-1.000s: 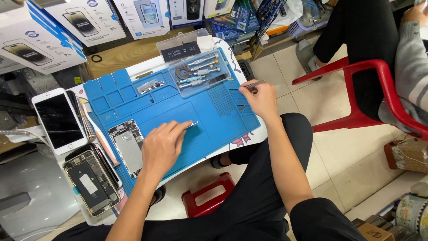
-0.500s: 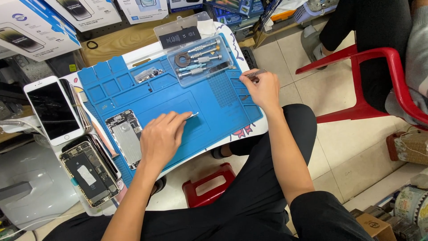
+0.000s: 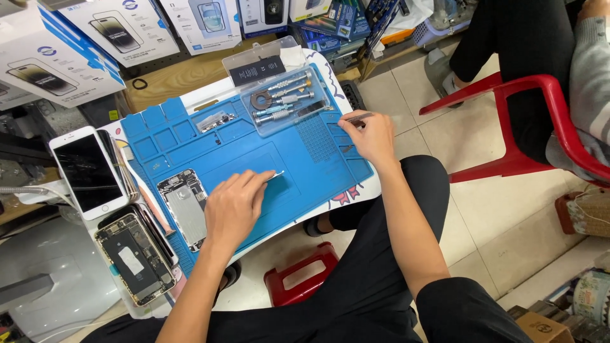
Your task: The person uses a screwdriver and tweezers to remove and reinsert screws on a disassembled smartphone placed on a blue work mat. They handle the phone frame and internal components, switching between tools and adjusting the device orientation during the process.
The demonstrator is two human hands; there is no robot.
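My left hand (image 3: 234, 206) rests on the blue work mat (image 3: 254, 159) and pinches a small thin metal part (image 3: 276, 174) at its fingertips. Just left of it lies an opened phone body (image 3: 184, 208) showing a metal plate. My right hand (image 3: 368, 134) is at the mat's right edge, holding slim metal tweezers (image 3: 357, 117) that point right. A clear tray of screwdrivers (image 3: 284, 101) sits above, between both hands.
A white phone screen (image 3: 89, 171) and another opened phone (image 3: 135, 259) lie at the left. Boxed phone accessories (image 3: 114, 32) line the back. A red plastic chair (image 3: 527, 127) with a seated person stands right. A red stool (image 3: 298, 279) is under the table.
The view has shifted slightly; both hands stay nearly in place, the left still pinching the thin part, the right still holding the tweezers at the mat's edge.
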